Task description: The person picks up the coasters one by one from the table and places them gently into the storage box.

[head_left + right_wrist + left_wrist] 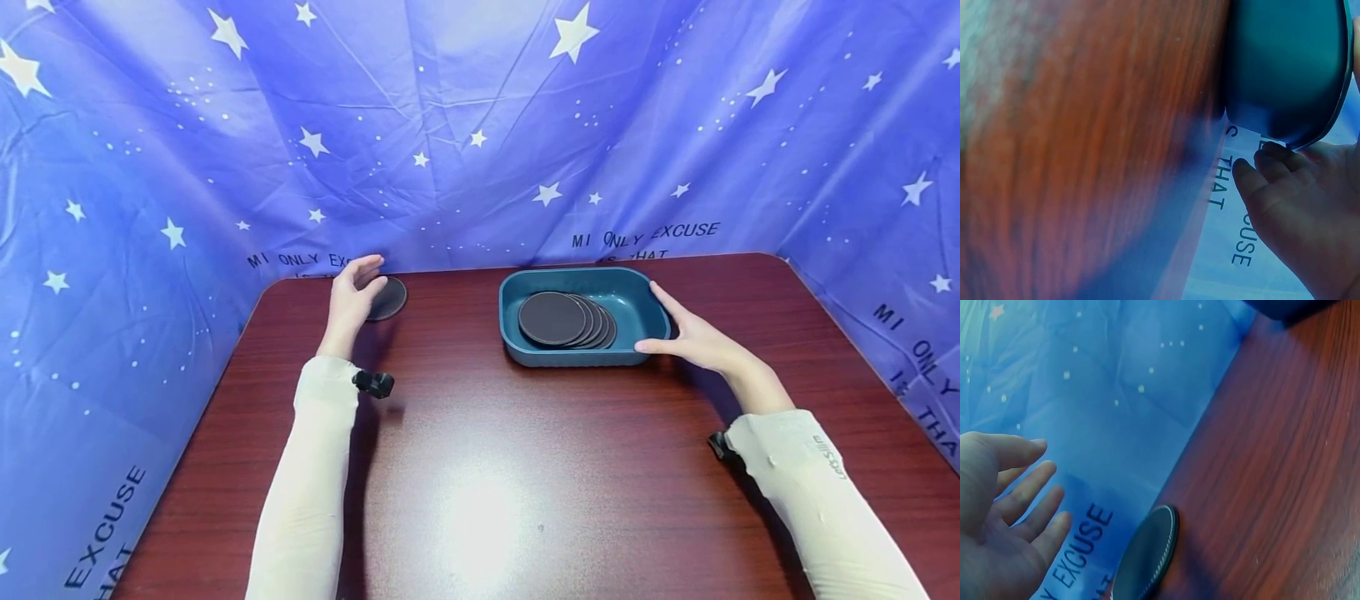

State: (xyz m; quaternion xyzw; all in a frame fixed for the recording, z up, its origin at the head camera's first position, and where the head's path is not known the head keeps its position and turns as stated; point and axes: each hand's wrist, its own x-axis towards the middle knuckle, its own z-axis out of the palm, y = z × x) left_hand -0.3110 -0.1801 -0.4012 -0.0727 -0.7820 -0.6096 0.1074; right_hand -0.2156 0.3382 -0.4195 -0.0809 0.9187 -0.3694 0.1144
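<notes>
A round black coaster (392,300) with a stitched edge lies near the table's back edge at the left. My left hand (348,302) is above and beside it, fingers loosely bent and holding nothing. The left wrist view shows a gap between these fingers and the coaster (1147,553). A dark teal rectangular plastic basin (577,359) stands right of centre at the back. Inside, several matching coasters (552,318) lie in a fanned, overlapping stack towards its left. My right hand (693,340) holds the basin's right end, thumb on the near rim and fingers along the end wall.
The reddish-brown wooden table (450,433) has a glare spot near the front. A blue star-printed curtain (450,108) hangs behind it and along both sides, close to the table edges. Black camera mounts (372,383) sit on both wrists.
</notes>
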